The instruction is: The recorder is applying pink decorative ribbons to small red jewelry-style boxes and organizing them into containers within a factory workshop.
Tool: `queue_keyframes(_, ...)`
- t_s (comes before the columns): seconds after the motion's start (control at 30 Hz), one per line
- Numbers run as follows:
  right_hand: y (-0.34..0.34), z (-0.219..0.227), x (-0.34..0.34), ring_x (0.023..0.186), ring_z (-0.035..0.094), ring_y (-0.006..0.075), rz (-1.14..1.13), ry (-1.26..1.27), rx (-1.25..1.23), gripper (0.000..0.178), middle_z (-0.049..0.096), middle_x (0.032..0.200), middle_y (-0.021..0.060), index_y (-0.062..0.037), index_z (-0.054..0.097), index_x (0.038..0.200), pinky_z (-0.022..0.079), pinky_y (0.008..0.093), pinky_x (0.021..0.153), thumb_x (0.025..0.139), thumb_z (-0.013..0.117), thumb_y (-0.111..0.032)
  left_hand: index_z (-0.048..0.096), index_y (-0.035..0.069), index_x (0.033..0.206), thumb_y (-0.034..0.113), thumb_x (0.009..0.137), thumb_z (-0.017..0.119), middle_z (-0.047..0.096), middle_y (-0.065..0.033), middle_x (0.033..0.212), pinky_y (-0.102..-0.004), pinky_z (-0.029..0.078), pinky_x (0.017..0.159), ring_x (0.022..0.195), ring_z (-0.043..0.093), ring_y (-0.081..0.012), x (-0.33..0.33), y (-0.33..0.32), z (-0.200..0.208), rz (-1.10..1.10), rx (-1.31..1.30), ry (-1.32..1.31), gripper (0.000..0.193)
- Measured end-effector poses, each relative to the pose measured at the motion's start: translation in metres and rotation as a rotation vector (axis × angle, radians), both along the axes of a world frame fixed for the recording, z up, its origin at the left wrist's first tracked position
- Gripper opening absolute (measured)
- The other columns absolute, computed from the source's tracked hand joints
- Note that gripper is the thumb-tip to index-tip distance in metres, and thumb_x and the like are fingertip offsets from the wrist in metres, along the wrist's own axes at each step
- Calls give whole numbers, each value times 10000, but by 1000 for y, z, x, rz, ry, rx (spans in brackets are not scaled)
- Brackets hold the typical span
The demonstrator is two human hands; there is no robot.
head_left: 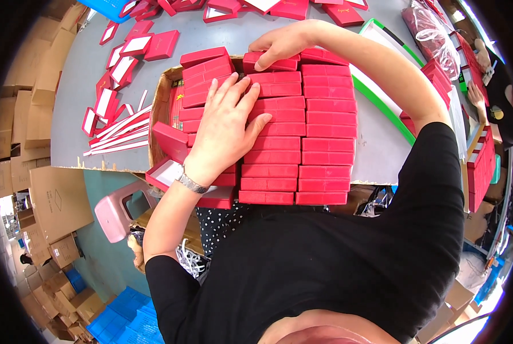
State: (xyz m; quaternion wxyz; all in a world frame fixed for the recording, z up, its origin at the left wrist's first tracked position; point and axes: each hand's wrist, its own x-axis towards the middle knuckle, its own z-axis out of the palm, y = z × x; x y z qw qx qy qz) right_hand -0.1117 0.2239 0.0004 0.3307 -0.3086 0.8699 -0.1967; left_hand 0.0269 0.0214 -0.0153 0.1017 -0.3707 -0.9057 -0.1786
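Rows of small red gift boxes (327, 131) stand tightly packed in front of me, in a cardboard carton (158, 106) whose left wall shows. My left hand (225, 123), with a metal watch band at the wrist, lies spread over the boxes in the middle-left columns. At the far end of the rows, my right hand (282, 47) grips a red box (282, 63), thumb on its near side and fingers over its far side. Beside my left wrist sits an open red box (167, 172) with a white inside. A red lid (171, 141) leans just above it.
Loose red and white boxes (162, 45) lie scattered on the grey table (210, 37). White-and-red strips (119, 135) are at the left. A green-edged white tray (382, 106) lies at the right. A pink stool (112, 212) stands below; a co-worker's hand (475, 94) shows far right.
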Motion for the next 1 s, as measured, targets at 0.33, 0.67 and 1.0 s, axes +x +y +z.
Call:
queue_keyframes(0.33,-9,-3,-1,1113,516,238,134,119,-72,439,537,1257,136,-154,473,1316,390,332,960,947,384,-375,519,-28,1238,289,877,607,526,-209,1236,-500,257,1095,1272,395,-373,-10,-1,-3,46,68,-8,488)
queue_keyframes(0.67,13,3,0,732,474,123,-92,-75,-136,241,557,790,9,-31,604,907,409,275,714,940,499,-246,468,-44,1290,273,918,542,564,-216,1193,-495,213,1115,1298,377,-361,-30,4,-10,43,-49,2,495)
queue_keyframes(1.0,16,-5,-7,759,493,169,-108,-6,-142,303,577,817,62,-21,573,926,414,323,754,956,464,-302,463,-51,1275,262,904,566,485,-257,1264,-491,232,1111,1297,361,-394,-38,12,-8,58,36,-28,496)
